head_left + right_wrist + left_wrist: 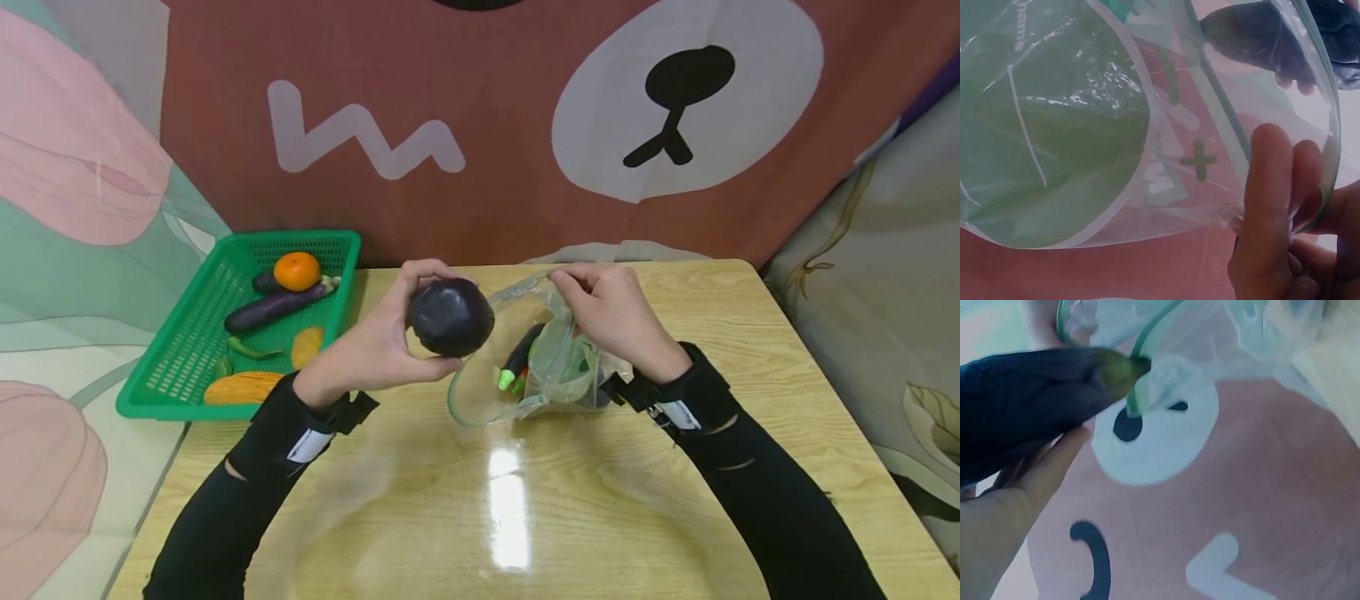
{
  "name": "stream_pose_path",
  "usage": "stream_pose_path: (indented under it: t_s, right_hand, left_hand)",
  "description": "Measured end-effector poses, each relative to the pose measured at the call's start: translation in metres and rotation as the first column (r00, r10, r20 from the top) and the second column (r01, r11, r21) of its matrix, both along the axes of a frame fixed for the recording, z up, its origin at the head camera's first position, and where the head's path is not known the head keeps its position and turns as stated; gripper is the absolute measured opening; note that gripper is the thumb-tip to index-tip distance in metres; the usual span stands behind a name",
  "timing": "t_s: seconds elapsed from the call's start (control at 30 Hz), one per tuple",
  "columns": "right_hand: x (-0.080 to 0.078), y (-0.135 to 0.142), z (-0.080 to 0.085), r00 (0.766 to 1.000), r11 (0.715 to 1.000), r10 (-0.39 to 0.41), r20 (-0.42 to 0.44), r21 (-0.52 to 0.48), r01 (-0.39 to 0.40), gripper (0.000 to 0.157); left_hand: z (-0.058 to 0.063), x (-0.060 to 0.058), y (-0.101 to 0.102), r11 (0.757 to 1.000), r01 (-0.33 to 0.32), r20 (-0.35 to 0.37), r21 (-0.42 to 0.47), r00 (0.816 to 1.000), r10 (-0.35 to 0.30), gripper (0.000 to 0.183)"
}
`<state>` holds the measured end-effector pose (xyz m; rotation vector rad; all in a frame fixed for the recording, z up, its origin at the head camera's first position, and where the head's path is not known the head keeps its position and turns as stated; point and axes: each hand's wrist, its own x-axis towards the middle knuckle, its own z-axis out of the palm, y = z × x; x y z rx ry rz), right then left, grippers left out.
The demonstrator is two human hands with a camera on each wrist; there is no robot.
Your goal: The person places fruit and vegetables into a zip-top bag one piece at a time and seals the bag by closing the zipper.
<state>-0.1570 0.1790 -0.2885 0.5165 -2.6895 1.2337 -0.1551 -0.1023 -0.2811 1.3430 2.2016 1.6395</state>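
Note:
My left hand [375, 350] grips a dark purple eggplant [452, 317] just left of the bag's mouth, its rounded end toward the head camera. In the left wrist view the eggplant [1029, 400] points its greenish stem end at the bag's green-edged opening. With thumb and fingers, my right hand [611, 312] pinches the upper rim of a clear zip bag [468, 392], holding the mouth spread. Inside the bag lie a dark vegetable with a bright green end [521, 358] and something red and green beside it. The right wrist view shows the bag's printed green side [1066, 144] close up.
A green plastic basket [168, 350] stands at the table's left, holding an orange fruit [297, 272], a long eggplant [273, 310], a green pepper [251, 350] and yellow-orange produce [243, 388]. Behind the wooden table [420, 500] hangs a brown printed cloth [510, 192].

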Motion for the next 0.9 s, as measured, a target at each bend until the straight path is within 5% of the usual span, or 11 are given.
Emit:
stream_pose_path:
  t_s: [0.33, 0.63, 0.77, 0.9]
  right_hand:
    - [-0.002, -0.002, 0.0, 1.0, 1.0, -0.012, -0.01, 0.003, 0.012, 0.03]
    - [-0.002, -0.002, -0.001, 1.0, 1.0, -0.01, -0.025, 0.012, 0.01, 0.03]
    - [-0.001, 0.0, -0.001, 1.0, 1.0, 0.0, -0.028, 0.019, 0.001, 0.031]
    - [0.0, 0.001, 0.0, 0.999, 1.0, 0.004, -0.038, 0.012, -0.004, 0.03]
  left_hand:
    - [-0.001, 0.014, 0.014, 0.994, 0.097, -0.226, 0.042, 0.97, -0.085, 0.08]
    - [-0.004, 0.012, 0.028, 0.99, 0.139, -0.222, -0.009, 0.965, -0.137, 0.081]
    - [-0.012, 0.007, 0.035, 0.994, 0.105, -0.219, -0.044, 0.969, -0.112, 0.08]
    - [-0.021, 0.0, 0.04, 0.99, -0.022, -0.292, -0.139, 0.956, -0.02, 0.076]
